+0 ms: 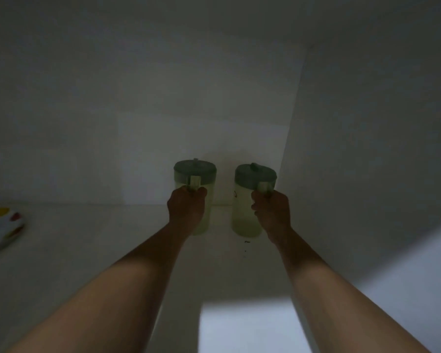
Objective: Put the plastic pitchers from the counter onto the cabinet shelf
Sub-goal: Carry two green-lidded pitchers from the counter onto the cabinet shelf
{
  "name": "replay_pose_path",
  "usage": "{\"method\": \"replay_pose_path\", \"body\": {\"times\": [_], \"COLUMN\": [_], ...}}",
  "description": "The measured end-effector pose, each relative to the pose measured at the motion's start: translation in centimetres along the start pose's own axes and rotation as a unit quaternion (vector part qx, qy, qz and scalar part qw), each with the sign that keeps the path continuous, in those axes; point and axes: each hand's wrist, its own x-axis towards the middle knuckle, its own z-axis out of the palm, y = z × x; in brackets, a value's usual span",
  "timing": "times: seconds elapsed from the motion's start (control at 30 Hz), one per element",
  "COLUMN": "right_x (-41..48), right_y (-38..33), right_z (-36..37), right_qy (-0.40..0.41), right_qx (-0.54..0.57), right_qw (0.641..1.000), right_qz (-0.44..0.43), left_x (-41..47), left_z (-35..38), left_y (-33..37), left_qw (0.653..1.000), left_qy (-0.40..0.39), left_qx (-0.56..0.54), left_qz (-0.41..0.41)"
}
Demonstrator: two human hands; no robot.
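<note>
Inside a dim white cabinet, two pale pitchers with grey-green lids are gripped by their handles, the left pitcher (206,200) in the left hand (186,208), the right pitcher (243,212) in the right hand (271,212), both upright over the shelf (99,238), a spotted plate (0,229) lying far left.

spotted plate (0,230) at left edge

Two pitchers, left pitcher (206,184) beside right pitcher (242,212), stand on the shelf (99,250); plate (0,229) far left.
</note>
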Motion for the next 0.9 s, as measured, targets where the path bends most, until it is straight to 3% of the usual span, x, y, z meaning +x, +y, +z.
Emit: {"method": "replay_pose_path", "body": {"times": [0.37,0.67,0.9], "right_x": [0.9,-2.9,-9.4], "right_y": [-1.7,-4.9,-10.6], "right_z": [-1.0,-3.3,-5.9], "right_qy": [-0.035,0.01,-0.014], "right_qx": [-0.13,-0.229,-0.295], "right_qw": [0.99,0.973,0.954], "right_qz": [0.051,0.004,-0.043], "left_x": [1.7,-0.2,-6.0], "left_z": [0.5,-1.8,-5.5], "left_y": [0.6,1.4,5.9], "left_qw": [0.993,0.966,0.958], "left_qy": [-0.02,-0.043,-0.045], "left_qx": [0.112,0.25,0.279], "left_qz": [-0.02,-0.053,0.046]}}
